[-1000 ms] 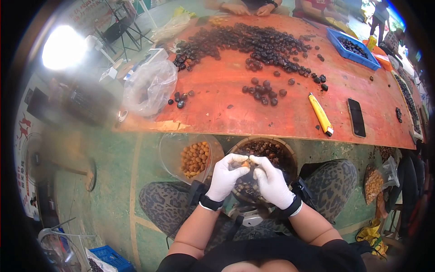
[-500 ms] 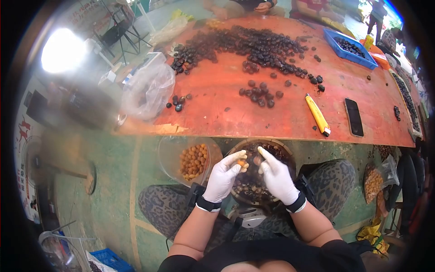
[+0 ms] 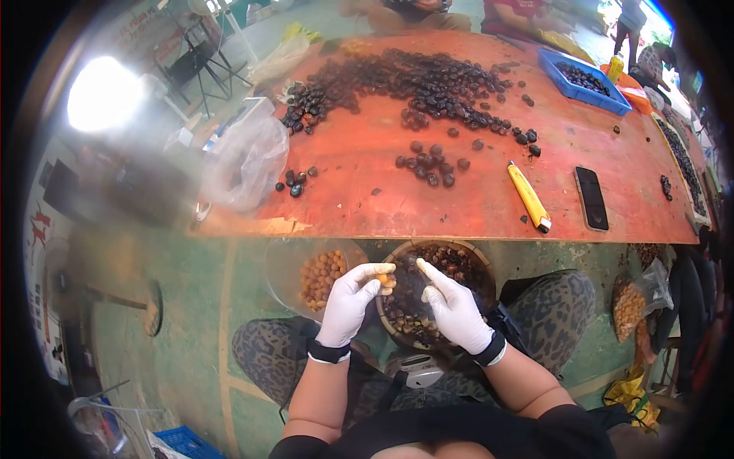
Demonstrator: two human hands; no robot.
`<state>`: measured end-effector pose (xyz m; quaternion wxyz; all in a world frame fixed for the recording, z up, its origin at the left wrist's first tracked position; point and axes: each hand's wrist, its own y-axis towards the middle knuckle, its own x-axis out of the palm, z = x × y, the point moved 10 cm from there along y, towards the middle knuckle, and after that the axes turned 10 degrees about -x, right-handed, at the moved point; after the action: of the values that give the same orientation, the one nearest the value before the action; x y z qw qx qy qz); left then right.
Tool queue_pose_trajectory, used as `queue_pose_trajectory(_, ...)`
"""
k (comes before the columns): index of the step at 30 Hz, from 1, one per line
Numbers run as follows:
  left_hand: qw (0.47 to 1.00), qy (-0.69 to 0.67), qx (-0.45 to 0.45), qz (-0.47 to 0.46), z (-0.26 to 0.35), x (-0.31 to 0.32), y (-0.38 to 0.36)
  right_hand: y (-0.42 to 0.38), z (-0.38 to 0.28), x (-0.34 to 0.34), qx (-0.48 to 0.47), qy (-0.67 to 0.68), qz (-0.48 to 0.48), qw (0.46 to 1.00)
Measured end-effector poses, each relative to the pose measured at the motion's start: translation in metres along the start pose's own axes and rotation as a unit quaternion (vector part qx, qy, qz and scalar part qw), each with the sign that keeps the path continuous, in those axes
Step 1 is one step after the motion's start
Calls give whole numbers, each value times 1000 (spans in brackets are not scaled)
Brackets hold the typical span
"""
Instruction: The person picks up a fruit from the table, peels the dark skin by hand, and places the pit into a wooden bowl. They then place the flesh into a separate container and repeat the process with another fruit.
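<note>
My left hand [image 3: 348, 302], in a white glove, pinches a small orange-yellow nut kernel [image 3: 384, 280] between thumb and fingertips. My right hand [image 3: 456, 310], gloved too, is just to its right with the index finger stretched out and the thumb apart. Nothing shows between its fingers. Below both hands is a round woven basket [image 3: 491, 287] with dark shell pieces [image 3: 447, 260] in it. To the left of my left hand stands a clear plastic tub [image 3: 277, 274] holding many orange-yellow kernels [image 3: 321, 274].
A red table [image 3: 329, 206] carries a heap of dark round nuts [image 3: 428, 80], a yellow utility knife [image 3: 529, 197], a phone [image 3: 591, 199], a plastic bag [image 3: 248, 164] and a blue tray [image 3: 562, 83]. A bag of kernels [image 3: 628, 310] stands at right. Other people sit across the table.
Both hands have moved slightly left and down. A brownish piece near my right fingertips no longer shows there. The kernel stays in my left hand. The whole view has shifted a little.
</note>
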<state>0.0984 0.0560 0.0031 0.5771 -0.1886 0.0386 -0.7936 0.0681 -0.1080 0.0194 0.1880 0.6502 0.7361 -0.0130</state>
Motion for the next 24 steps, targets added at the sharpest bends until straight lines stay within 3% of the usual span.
queue_pose_trajectory(4, 996, 92, -3, -7, -6, 14, 0, -1, -1, 0, -39, 2, 36, 999)
queue_pose_trajectory(11, 993, 106, 18, -38, 1, 16, 2, -2, 6, -9, -34, 12, 60, 998)
queue_pose_trajectory(14, 996, 85, -1, -5, 16, 10, -5, -2, 7, -8, -17, 22, 55, 998)
queue_pose_trajectory(15, 992, 121, 36, 13, 23, 1, -6, -2, 4, -9, -26, 13, 56, 998)
queue_pose_trajectory(17, 965, 220, 105, 100, 47, -24, -15, -2, -1, -12, -46, -3, 58, 997)
queue_pose_trajectory(20, 877, 410, 103, 227, 82, -50, -29, -1, -1, -15, -39, 8, 57, 998)
queue_pose_trajectory(21, 787, 546, 132, 254, 103, -40, -34, -1, -3, -15, -41, 9, 57, 997)
queue_pose_trajectory(23, 758, 555, 184, 290, 123, -41, -29, -1, -6, -16, -45, 12, 55, 997)
queue_pose_trajectory(24, 777, 528, 205, 276, 131, -34, -19, -1, -7, -15, -49, 15, 55, 997)
